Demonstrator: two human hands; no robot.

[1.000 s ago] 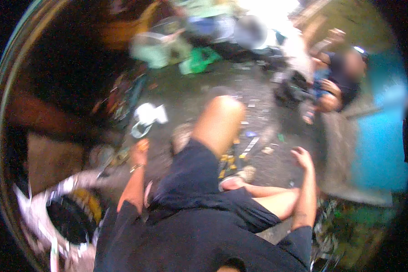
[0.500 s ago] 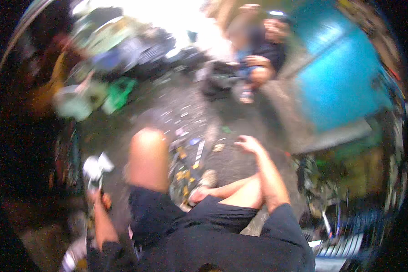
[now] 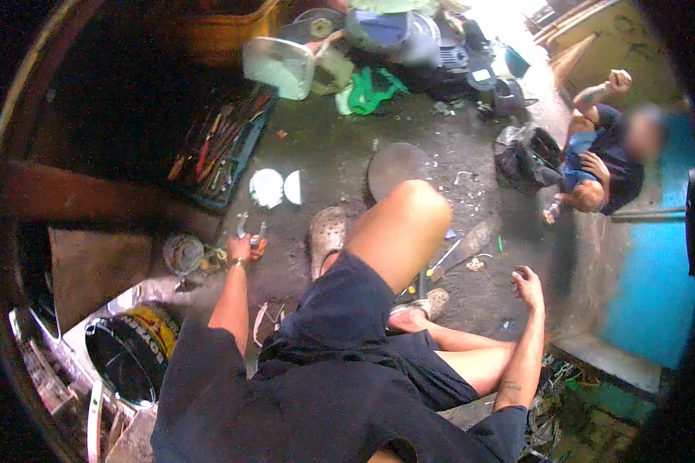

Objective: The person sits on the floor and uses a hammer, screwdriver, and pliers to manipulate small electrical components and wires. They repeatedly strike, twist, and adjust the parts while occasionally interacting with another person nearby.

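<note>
My left hand [image 3: 240, 250] is closed on a curved silvery tool [image 3: 242, 227] with an orange part, held low beside my bent left leg. Just beyond it, a white round piece [image 3: 267, 187] and a white half-round piece [image 3: 292, 187] lie on the dark floor [image 3: 479, 208]. My right hand [image 3: 527, 283] hangs over my right leg with loosely bent fingers and nothing visible in them. Between my shoes lie a long dark tool with yellow parts [image 3: 425, 279] and small scraps. A dark round disc [image 3: 394, 163] lies behind my raised knee.
At left are a crate of tools [image 3: 222, 147], a can [image 3: 184, 255] and a black-yellow bucket [image 3: 127, 359]. Pails, green plastic [image 3: 367, 92] and dark machinery pile at the back. A co-worker [image 3: 610, 154] crouches at right by a black bag [image 3: 527, 158] and blue wall [image 3: 649, 285].
The view has swung, so the scene shifted right since half a second ago, and it is sharper. My left hand still grips the tool; my right hand's fingers look slightly more bent.
</note>
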